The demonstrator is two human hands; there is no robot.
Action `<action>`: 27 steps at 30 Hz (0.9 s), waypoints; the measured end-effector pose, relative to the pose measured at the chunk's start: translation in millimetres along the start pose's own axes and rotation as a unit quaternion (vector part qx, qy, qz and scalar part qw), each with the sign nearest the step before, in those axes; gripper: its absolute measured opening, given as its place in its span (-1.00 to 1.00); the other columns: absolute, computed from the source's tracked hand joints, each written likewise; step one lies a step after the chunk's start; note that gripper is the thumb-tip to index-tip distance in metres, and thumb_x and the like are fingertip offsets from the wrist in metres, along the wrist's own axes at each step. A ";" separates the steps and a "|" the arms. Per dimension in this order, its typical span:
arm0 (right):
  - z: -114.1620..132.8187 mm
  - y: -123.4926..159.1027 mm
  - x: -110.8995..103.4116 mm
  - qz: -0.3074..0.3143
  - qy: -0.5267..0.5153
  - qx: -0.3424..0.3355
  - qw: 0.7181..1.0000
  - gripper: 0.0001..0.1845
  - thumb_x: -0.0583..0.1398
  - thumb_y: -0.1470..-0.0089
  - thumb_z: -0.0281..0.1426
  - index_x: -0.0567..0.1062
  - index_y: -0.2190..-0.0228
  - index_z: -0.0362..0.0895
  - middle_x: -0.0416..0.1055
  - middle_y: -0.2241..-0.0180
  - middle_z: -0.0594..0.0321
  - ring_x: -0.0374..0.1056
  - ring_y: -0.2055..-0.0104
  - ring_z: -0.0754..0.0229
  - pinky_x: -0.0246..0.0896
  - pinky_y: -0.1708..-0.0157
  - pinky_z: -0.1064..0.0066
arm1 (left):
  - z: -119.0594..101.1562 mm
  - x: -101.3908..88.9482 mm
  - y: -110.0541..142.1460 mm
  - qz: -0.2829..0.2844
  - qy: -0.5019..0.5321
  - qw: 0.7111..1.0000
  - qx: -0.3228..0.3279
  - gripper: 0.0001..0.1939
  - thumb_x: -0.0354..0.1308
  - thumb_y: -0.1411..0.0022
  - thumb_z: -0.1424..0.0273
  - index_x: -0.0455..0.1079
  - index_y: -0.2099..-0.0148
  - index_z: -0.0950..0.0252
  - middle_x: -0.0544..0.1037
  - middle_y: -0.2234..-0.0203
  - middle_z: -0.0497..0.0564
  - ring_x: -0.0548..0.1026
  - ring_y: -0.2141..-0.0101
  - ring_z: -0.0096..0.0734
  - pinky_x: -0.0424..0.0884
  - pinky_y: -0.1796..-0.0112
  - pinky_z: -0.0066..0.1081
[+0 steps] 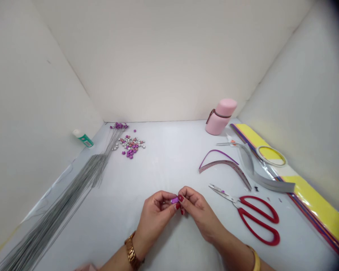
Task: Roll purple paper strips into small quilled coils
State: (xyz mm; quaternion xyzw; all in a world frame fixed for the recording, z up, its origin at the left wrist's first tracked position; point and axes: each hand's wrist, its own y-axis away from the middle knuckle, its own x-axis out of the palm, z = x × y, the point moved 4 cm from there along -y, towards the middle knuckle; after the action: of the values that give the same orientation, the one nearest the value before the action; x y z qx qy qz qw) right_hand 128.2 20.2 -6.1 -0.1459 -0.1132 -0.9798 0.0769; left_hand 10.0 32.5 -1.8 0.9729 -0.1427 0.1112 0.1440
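Note:
A small purple folded paper piece (174, 200) is pinched between my two hands, low in the middle of the view. My left hand (159, 210) grips it from the left with thumb and fingers. From the right, my right hand (194, 209) presses its fingertips against the same piece. The piece's far end is partly hidden by the fingers. To the right of my right hand lie scissors (237, 203) with red handles, blades slightly apart. Beyond them rest a thin purple paper strip (219, 151) and a patterned paper strip (226, 162), both curved.
Small folded paper stars (131, 145) lie in a heap back left, beside a long bundle of grey wires (62, 199). A glue stick (84, 138) is at the left wall. A pink bottle (220, 116), silver strips (271, 184), a tape roll (271, 156) and yellow sheets (313, 199) line the right.

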 end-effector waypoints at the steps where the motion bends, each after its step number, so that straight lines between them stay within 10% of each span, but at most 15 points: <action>1: 0.4 0.1 0.0 -0.005 0.004 -0.003 1.000 -0.80 0.15 -0.03 -0.33 0.30 0.52 -0.17 0.17 0.59 0.40 0.04 0.55 0.37 -0.04 0.52 0.54 | 0.0 -0.2 0.2 -0.003 -0.010 1.000 0.004 -0.91 0.22 0.00 0.47 0.40 0.39 0.37 0.54 0.55 -0.03 0.50 0.49 -0.45 0.38 0.42 -0.50; 27: -2.6 -2.5 -0.9 0.004 0.066 -0.017 0.998 -0.73 0.09 -0.06 -0.20 0.29 0.50 -0.15 0.18 0.58 0.38 0.16 0.54 0.32 0.06 0.49 0.47 | 6.5 -6.9 1.0 -0.051 -0.095 0.992 0.064 -0.74 0.11 -0.11 0.40 0.36 0.11 0.29 0.55 0.39 0.01 0.48 0.39 -0.36 0.39 0.31 -0.40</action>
State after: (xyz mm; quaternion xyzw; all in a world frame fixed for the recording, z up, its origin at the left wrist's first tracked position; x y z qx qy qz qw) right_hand 127.8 22.0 -9.3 -0.0831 -0.0904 -0.9887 0.0858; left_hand 4.4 31.3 -9.4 0.9923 -0.0982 0.0194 0.0727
